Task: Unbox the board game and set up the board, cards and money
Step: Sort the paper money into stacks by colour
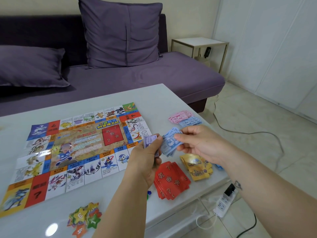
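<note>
Just below the two hands, a loose stack of red cards [171, 181] with question marks lies on the white table [163, 97]. Beside it, under the right wrist, lies a pile of yellow cards [197, 167]. Beyond the right hand, toward the table's far edge, a heap of pink notes [181, 116] touches a heap of pale blue notes [189, 121]. A cluster of star tokens [84, 219] with numbers lies near the front edge, left of the left forearm, and small blue and green pieces [148, 193] peep out beside that forearm. Off the table, under the right forearm, a power strip [224, 201] lies on the floor. A purple sofa [171, 74] with cushions stands behind the table.

The board [82, 152] lies unfolded and flat to the left of the hands, its near right corner hidden by the left hand. It has a border of pictured squares, red question-mark squares and a red rectangle in the middle.

The left hand [147, 157] has its fingers curled round a small bundle of purple notes [150, 140], held upright. The right hand [197, 143] pinches a fanned sheaf of blue notes [169, 143] between thumb and fingers. Both bundles are held above the table, the two nearly touching.
</note>
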Tool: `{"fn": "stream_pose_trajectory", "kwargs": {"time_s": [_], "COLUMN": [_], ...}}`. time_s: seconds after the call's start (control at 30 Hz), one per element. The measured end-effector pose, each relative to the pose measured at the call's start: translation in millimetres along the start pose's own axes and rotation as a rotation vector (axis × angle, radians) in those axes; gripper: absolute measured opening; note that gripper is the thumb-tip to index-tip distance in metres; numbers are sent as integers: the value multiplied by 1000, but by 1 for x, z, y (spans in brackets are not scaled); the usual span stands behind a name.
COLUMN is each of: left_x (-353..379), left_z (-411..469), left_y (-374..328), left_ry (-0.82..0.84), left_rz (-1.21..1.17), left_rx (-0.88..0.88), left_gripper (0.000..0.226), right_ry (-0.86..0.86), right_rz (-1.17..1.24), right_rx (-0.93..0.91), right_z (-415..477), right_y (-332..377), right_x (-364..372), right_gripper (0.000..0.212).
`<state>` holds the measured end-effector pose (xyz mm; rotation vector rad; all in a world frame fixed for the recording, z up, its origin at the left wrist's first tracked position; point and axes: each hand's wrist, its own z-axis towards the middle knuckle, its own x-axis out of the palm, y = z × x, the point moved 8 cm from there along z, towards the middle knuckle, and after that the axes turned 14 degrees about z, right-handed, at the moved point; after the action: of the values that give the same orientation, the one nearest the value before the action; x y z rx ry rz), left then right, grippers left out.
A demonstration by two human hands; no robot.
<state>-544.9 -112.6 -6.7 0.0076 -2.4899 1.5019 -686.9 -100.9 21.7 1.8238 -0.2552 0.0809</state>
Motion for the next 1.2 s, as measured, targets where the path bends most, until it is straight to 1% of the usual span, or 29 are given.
{"fn": "stream_pose_trajectory", "kwargs": {"time_s": [0.17,0.23,0.27,0.33,0.4,0.43,0.47,0.57,0.6,0.73,0.83,0.97,1.0,1.07,1.13,1.2], "left_x": [1,0,-1,-5,-9,-10,-10,-11,-11,-12,-9,-5,-4,-1,4,8], "left_z": [3,4,6,9,14,16,19,25,27,33,34,30,28,24,18,12], "left_y": [1,1,0,-2,-3,-4,-4,-7,-8,-9,-9,-7,-6,-4,-2,0], "left_ry": [-1,-1,-4,-19,-34,-38,-38,-31,-29,-36,-23,7,21,57,92,114], "left_rz": [-16,-57,-80,-133,-188,-207,-215,-225,-234,-260,-262,-262,-272,-312,-328,-304], "left_rx": [1,-9,-14,-31,-52,-60,-65,-63,-61,-58,-63,-71,-80,-112,-144,-143], "left_gripper": [6,7,9,13,18,18,16,7,5,3,5,22,25,26,25,28], "right_ry": [2,-37,-88,-252,-402,-443,-471,-530,-538,-550,-587,-655,-662,-622,-519,-361], "right_rz": [-172,-182,-166,-179,-332,-395,-434,-503,-519,-631,-735,-862,-847,-749,-637,-546], "right_rx": [-107,-155,-183,-246,-291,-295,-285,-216,-202,-148,-107,-135,-168,-253,-333,-348], "right_z": [0,3,7,22,39,48,56,76,82,96,98,85,80,66,48,26], "right_y": [6,14,21,36,49,52,53,49,48,38,32,38,42,50,54,49], "right_x": [1,-4,-10,-34,-58,-66,-72,-85,-87,-99,-108,-110,-108,-96,-72,-40], "right_gripper": [5,8,11,15,10,7,9,35,39,31,32,38,39,37,25,14]}}
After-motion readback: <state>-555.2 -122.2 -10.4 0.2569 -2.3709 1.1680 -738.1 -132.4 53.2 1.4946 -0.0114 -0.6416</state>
